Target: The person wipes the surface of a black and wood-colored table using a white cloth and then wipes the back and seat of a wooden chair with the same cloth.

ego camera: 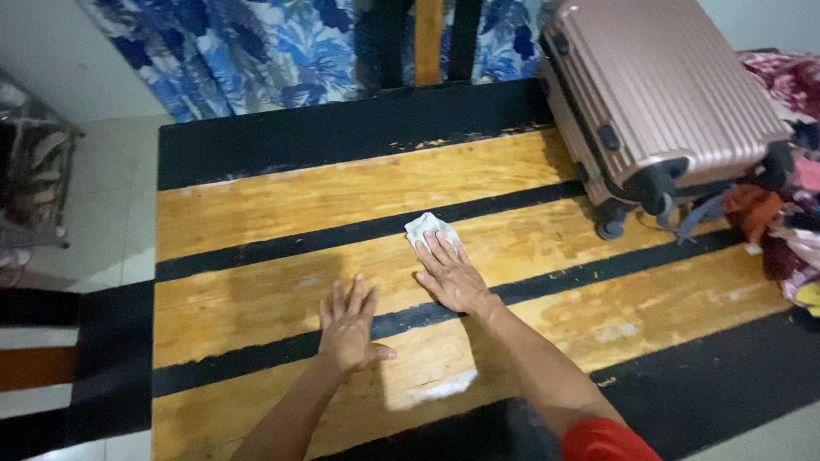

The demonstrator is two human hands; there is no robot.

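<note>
A small crumpled white cloth (424, 227) lies on a wooden table top (282, 201) painted with black stripes. My right hand (451, 275) lies flat on the table with its fingertips pressing on the near edge of the cloth. My left hand (348, 329) rests palm down on the wood a little nearer to me and to the left, fingers spread, holding nothing.
A pink hard-shell suitcase (666, 94) lies on the table's far right corner. Piled clothes (790, 213) sit to the right of it. A blue floral curtain (256, 51) hangs behind the table. A metal rack (34, 171) stands at the left on the tiled floor.
</note>
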